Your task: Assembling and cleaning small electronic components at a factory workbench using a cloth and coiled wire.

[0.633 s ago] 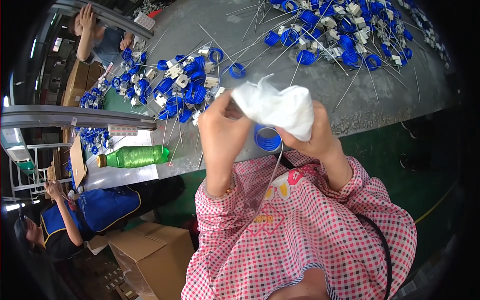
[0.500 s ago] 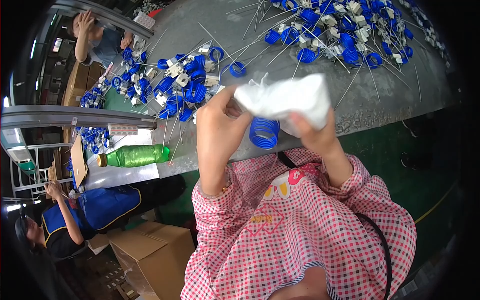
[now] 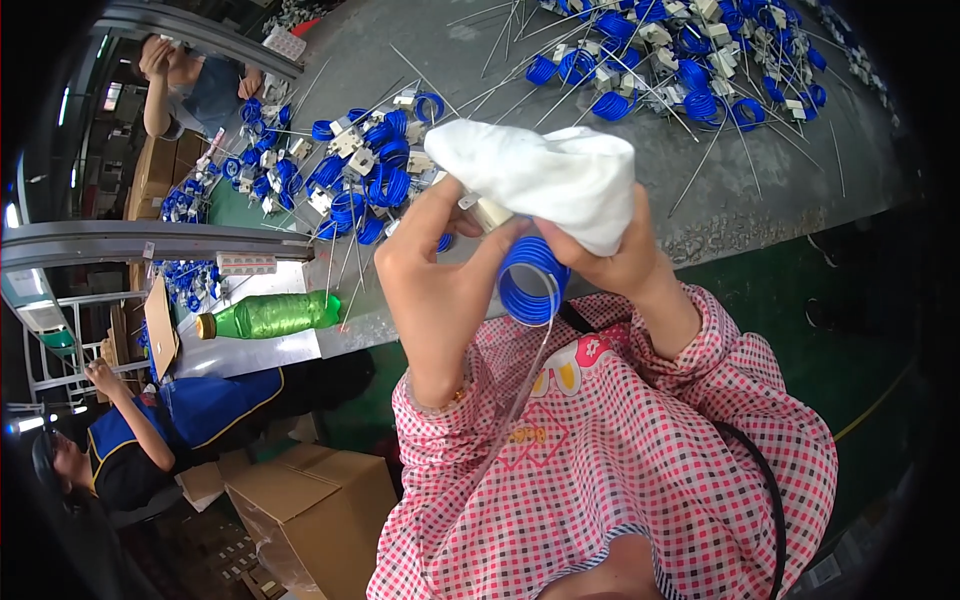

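My left hand [image 3: 430, 275] is closed, its thumb and fingers pinching a small cream-coloured block [image 3: 491, 213] joined to a blue coil [image 3: 527, 290]. The coil hangs just below my fingertips with its round opening showing. A thin pale capillary or wire [image 3: 527, 380] trails from it across the checked apron. A bunched white cloth [image 3: 540, 175] is gripped in my right hand [image 3: 625, 250] and lies over the block, hiding its far side. My right thumb sits right beside the coil.
Similar blue coils with cream blocks lie heaped at the far right [image 3: 690, 60] and left [image 3: 375, 165] on the grey table [image 3: 790, 190], thin wires sticking out. A green bottle [image 3: 275, 314] lies at left. A cardboard box [image 3: 310, 510] stands below; two people work at left.
The cloth has shifted left over my left fingertips and is less blurred. The coil has turned its opening into view, and the thin trailing wire now shows. My right hand moved slightly left.
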A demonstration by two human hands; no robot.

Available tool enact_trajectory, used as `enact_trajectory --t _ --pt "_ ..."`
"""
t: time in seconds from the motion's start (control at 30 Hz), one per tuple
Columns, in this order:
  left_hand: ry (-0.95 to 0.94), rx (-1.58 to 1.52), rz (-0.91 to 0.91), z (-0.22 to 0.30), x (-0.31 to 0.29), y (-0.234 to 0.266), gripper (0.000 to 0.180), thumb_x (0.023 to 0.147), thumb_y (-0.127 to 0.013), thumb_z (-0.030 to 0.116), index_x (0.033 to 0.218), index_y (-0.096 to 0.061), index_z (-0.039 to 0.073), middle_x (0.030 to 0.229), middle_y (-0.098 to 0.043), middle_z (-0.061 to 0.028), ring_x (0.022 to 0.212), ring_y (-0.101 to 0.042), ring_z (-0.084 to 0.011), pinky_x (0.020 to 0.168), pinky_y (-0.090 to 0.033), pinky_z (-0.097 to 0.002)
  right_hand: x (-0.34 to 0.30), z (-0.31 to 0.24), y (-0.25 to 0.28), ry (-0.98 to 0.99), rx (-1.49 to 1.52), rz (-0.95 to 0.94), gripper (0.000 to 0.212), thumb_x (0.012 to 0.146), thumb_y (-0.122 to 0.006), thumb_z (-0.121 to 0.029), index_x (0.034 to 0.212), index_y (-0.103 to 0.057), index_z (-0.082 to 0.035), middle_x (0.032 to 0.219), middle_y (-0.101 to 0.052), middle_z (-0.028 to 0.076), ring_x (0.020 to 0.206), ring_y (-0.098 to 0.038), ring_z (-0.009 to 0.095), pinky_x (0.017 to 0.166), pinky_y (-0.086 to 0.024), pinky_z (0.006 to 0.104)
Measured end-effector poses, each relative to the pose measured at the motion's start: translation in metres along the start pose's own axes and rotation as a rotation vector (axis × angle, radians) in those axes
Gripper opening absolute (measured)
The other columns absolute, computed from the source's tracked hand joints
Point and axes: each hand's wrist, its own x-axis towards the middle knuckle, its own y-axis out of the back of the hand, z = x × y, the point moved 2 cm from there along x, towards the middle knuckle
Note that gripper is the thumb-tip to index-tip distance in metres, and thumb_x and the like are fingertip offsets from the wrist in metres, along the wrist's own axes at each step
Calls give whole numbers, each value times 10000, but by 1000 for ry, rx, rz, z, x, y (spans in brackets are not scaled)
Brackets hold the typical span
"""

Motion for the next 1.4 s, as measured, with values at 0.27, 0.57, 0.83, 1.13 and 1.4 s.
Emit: enact_trajectory --t 0.27,0.57,0.83,1.13,1.4 --pt "-159 198 71 15 -8 -6 394 563 -684 -8 937 -559 -13 835 -583 -110 674 -551 -159 599 -445 -251 -2 12 10 -127 -228 -53 244 693 -623 -90 897 -558 26 843 -601 75 737 -575 131 665 -444 243" --pt "-86 -20 34 11 -12 -10 431 556 -695 -20 958 -543 -43 901 -581 -134 726 -551 -158 621 -444 -244 9 -9 17 -55 113 227 318 687 -550 -105 967 -515 41 866 -562 74 794 -536 202 746 -407 305" --pt "73 -316 98 16 -19 -16 498 549 -702 -51 1010 -516 -80 930 -568 -143 806 -540 -158 681 -445 -262 5 -1 14 125 61 72 233 678 -588 -56 909 -573 -28 977 -555 103 946 -499 248 871 -331 350" --pt "253 -532 -27 20 -22 -10 507 541 -685 -70 1017 -509 -95 913 -567 -141 823 -559 -179 714 -456 -274 -1 2 4 -85 417 294 256 745 -469 -63 986 -505 14 973 -536 109 901 -513 180 804 -382 285" --pt "147 -472 -93 28 -20 -6 504 524 -702 -48 993 -525 -96 844 -589 -132 765 -569 -161 679 -452 -258 0 6 1 -423 625 356 387 790 -367 -212 1100 -400 17 1022 -515 119 919 -529 177 795 -426 291"
